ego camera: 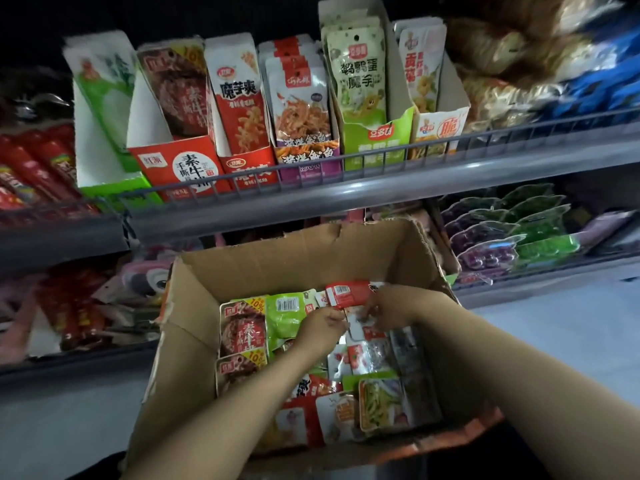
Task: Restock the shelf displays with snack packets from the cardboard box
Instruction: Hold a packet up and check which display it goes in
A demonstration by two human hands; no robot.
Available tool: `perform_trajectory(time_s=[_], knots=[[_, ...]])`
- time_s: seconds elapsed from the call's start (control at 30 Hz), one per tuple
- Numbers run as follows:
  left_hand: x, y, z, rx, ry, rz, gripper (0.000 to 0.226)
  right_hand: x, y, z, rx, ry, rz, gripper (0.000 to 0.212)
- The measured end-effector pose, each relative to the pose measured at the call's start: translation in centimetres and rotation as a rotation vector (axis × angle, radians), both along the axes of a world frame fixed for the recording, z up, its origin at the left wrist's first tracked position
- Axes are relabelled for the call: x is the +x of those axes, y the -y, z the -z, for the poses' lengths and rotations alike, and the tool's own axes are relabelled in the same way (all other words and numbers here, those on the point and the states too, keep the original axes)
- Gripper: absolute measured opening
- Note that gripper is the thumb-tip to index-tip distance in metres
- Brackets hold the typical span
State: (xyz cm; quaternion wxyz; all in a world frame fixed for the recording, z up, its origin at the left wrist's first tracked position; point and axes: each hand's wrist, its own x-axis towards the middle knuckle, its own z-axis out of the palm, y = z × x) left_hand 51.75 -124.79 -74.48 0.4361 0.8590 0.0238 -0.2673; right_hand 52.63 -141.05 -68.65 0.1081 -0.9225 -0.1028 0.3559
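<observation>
- While both hands dig in the cardboard box (pixel 374 251), left hand (pixel 323 325) and right hand (pixel 388 306) each pinch snack packets (pixel 346 292).
- Box well filled; shelf displays (pixel 180 164) above await plenty more.

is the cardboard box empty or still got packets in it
Still stocked: the cardboard box has its flaps open, and mixed snack packets cover its whole floor, with both hands reaching in among them.

Dim store aisle, grey metal shelving (pixel 381 188) with wire front rails (pixel 519 133), pale floor (pixel 571 334)
</observation>
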Motion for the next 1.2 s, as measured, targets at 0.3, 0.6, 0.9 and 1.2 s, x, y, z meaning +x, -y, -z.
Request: perform_trajectory(time_s=[0.3, 0.6, 0.9, 1.2], knots=[[0.3, 2.1, 2.2, -0.024, -0.089, -0.208, 0.041, 0.1, 0.4, 1.5, -0.11, -0.142, -0.055, 0.061], [0.7, 1.4, -2.4, -0.403, -0.264, -0.372, 0.016, 0.6, 1.5, -0.1, 0.099, -0.034, 0.107, 0.062], [1.6, -1.0, -8.8, -0.722, -0.306, -0.454, 0.009, 0.2, 2.1, -4.3, 0.425, 0.304, 0.292, 0.014], [1.2, -1.9, -13.0, -0.466, -0.052, -0.296, 0.014, -0.8, 1.4, -8.6, 0.647, 0.497, 0.419, 0.03]])
